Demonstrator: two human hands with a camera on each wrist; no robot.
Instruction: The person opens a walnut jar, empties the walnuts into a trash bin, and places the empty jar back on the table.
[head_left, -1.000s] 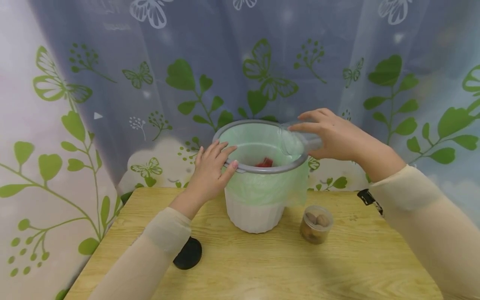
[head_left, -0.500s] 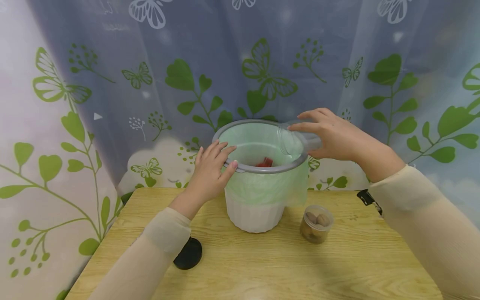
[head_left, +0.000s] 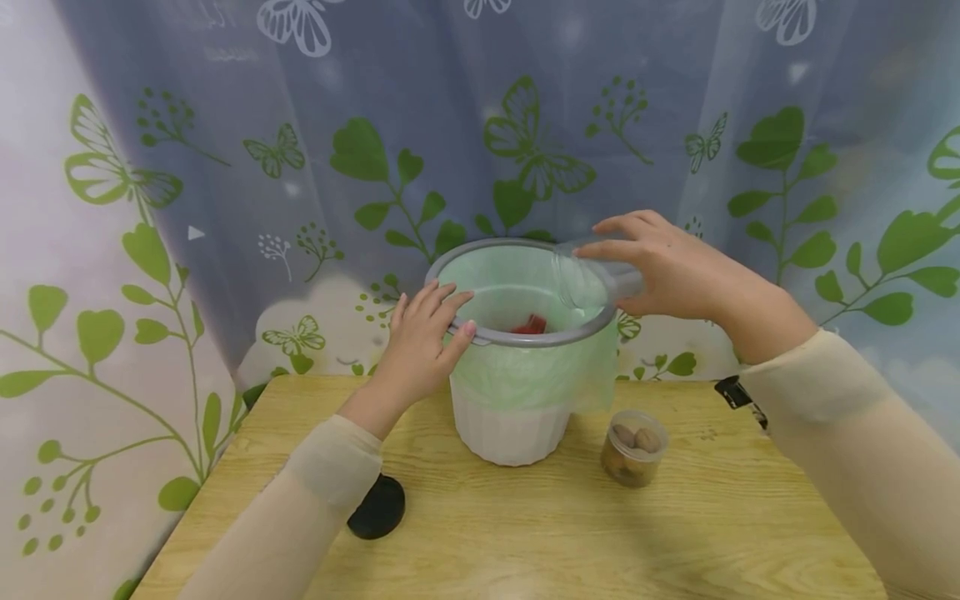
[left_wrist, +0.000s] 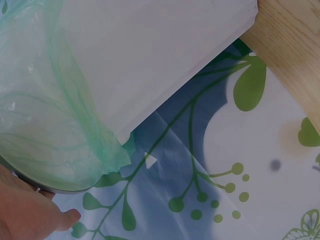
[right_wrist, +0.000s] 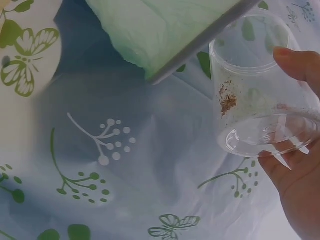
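Probably a home corner, butterfly-and-leaf printed curtain (head_left: 450,108), wood-grain table (head_left: 525,533), bag-lined bin (head_left: 510,437)

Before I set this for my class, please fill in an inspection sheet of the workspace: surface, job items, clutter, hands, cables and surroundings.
Surface: wood-grain table.
Job items: clear plastic cup, tipped sideways with its mouth toward the opening of a white bin; brown crumbs show on the cup's wall. The bin has a green liner and a red item inside.
Clutter: tub of brown nut-like pieces, right of the bin; black round item by the left sleeve, partly hidden, identity unclear.
Left hand: rests on the bin's grey rim.
Right hand: grips the cup.
Cables: nothing seen.
Surroundings: backdrop printed with leaves and butterflies.
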